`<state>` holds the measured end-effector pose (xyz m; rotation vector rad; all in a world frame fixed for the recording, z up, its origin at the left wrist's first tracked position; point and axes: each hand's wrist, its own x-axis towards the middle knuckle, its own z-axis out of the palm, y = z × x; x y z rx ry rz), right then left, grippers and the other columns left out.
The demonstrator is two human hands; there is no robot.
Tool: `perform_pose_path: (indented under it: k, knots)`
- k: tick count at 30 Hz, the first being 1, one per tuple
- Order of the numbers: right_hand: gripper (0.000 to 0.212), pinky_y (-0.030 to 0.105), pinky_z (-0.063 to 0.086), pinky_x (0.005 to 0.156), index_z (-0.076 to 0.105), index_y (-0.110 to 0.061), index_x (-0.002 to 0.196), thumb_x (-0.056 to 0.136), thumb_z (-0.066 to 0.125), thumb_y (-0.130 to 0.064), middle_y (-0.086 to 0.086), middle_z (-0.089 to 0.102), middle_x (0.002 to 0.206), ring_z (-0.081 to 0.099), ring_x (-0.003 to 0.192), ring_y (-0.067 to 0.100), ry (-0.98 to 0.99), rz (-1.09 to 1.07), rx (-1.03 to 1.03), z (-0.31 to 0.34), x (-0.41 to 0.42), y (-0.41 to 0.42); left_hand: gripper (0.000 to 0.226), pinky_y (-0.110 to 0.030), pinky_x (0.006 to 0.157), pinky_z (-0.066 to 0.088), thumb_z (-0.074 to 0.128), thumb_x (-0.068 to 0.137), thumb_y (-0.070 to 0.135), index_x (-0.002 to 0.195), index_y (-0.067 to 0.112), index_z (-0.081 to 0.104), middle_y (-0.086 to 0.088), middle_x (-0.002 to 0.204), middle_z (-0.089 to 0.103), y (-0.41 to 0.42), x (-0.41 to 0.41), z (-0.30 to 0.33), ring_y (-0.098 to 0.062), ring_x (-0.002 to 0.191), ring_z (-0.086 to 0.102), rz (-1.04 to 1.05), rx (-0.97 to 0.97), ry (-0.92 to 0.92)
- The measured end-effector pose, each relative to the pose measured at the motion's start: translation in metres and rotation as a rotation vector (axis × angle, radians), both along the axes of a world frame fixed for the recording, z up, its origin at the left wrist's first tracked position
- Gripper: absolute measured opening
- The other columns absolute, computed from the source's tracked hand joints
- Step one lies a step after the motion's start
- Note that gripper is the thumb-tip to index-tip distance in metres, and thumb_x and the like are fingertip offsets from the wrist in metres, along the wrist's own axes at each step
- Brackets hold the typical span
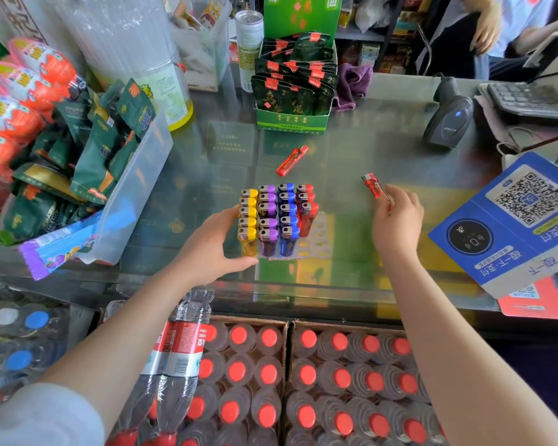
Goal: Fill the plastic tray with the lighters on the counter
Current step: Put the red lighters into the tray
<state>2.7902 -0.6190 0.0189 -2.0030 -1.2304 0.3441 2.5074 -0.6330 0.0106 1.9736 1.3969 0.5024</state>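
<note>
A clear plastic tray (319,243) stands on the glass counter, holding upright rows of yellow, purple, blue and red lighters (276,217); its front right slots show bare. My left hand (213,249) grips the tray's left side, thumb at the front edge. To the right of the tray, my right hand (397,220) pinches a red lighter (373,185) by its lower end, cap pointing away. Another red lighter (291,160) lies flat on the counter behind the tray.
A clear bin of green snack packs (110,175) sits left. Behind stands a green display box (293,101). A barcode scanner (448,120) and keyboard (529,98) are at the right, with a blue QR sign (509,226). Bottled water crates (303,381) lie below the counter.
</note>
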Motion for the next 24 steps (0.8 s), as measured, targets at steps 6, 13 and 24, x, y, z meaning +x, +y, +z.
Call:
perform_pose_path:
  k: [6,13,24]
  knots:
    - [0.025,0.036,0.039,0.080,0.058,-0.014,0.111,0.091,0.045,-0.021,0.012,0.057,0.115,0.044,0.105,0.032,-0.068,0.018,-0.136,-0.004,0.001,0.010,0.066,-0.047,0.102,0.037,0.074,0.069,0.039,0.127,0.033,0.042,0.009,0.133,0.049,0.000,-0.001,-0.002,-0.014,0.123,0.042,0.017,-0.006,0.015]
    - [0.021,0.031,0.037,0.061,0.060,-0.008,0.105,0.088,0.053,-0.018,0.016,0.058,0.099,0.055,0.090,0.036,-0.319,0.330,-0.216,0.007,-0.019,0.000,0.064,-0.049,0.100,0.039,0.073,0.068,0.041,0.124,0.036,0.042,0.010,0.131,0.050,0.001,0.000,-0.001,-0.014,0.122,0.044,0.007,-0.005,0.000]
    - [0.010,0.024,0.047,0.068,0.064,-0.010,0.087,0.079,0.064,-0.005,0.005,0.070,0.081,0.059,0.066,0.009,0.274,0.365,0.013,0.023,-0.029,-0.047,0.064,-0.046,0.101,0.038,0.074,0.070,0.037,0.126,0.032,0.043,0.009,0.132,0.050,0.000,0.001,0.001,-0.015,0.123,0.043,-0.005,0.036,0.000]
